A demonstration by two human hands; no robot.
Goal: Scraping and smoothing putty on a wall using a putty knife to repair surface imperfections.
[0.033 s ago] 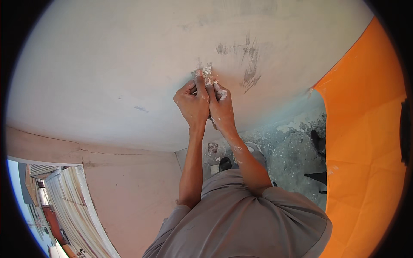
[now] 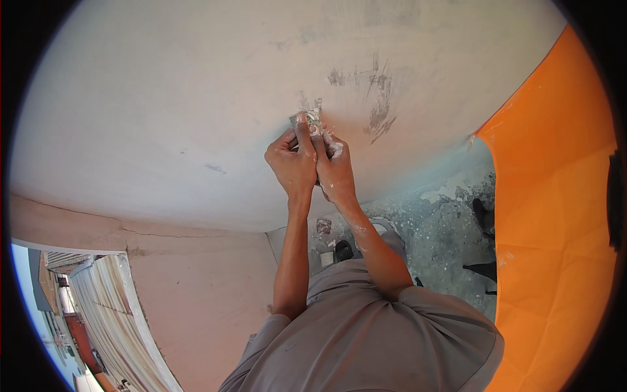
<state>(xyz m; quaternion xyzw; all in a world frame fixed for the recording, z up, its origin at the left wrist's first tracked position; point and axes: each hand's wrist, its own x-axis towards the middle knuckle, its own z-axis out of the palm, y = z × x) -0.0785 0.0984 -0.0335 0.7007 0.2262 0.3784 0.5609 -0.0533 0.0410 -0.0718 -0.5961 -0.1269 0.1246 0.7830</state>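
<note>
Both my hands meet close against a pale wall (image 2: pixel 215 98), thumbs side by side and pointing up it. My left hand (image 2: pixel 292 160) is closed, its thumb pressed on a small flat piece smeared with white putty (image 2: pixel 314 119). Beside it my right hand (image 2: pixel 337 166) is closed on the same piece, white smears on its fingers and wrist. What the piece is, and how far it runs under the fingers, stays hidden. Dark grey scuffed patches (image 2: pixel 380 111) mark the wall just right of and above the hands.
An orange sheet (image 2: pixel 555 215) hangs along the right side. Below lies a grey floor (image 2: pixel 437 225) spattered white, with dark objects by the sheet and a small white container (image 2: pixel 326 259) near my feet. At lower left, an opening with a striped curtain (image 2: pixel 110 297) breaks a pinkish wall (image 2: pixel 202 287).
My two hands have slid slightly down the wall toward me, with the smeared piece between them. A little more of the grey mark above the fingertips shows.
</note>
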